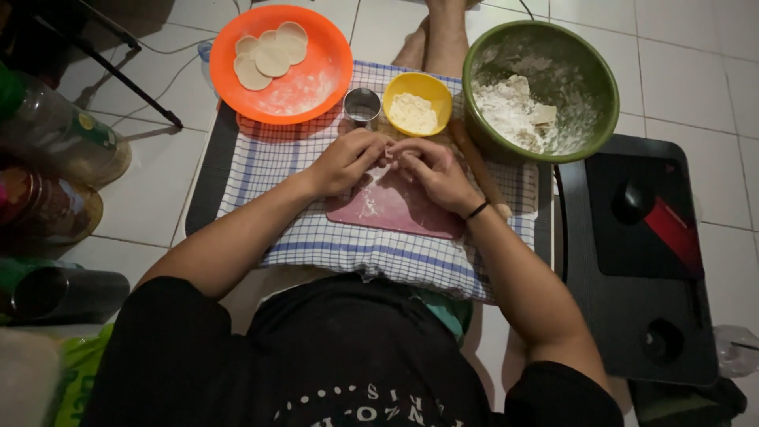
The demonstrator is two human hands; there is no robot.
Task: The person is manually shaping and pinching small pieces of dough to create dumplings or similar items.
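Your left hand and right hand meet at the centre of the frame, fingertips pinched together on a small piece of dough held between them, just above the pink board. Neither hand is nearer. Both wrists angle inward, fingers curled. The yellow bowl sits just beyond, toward the top.

small bowl sits between metal cup and big bowl.
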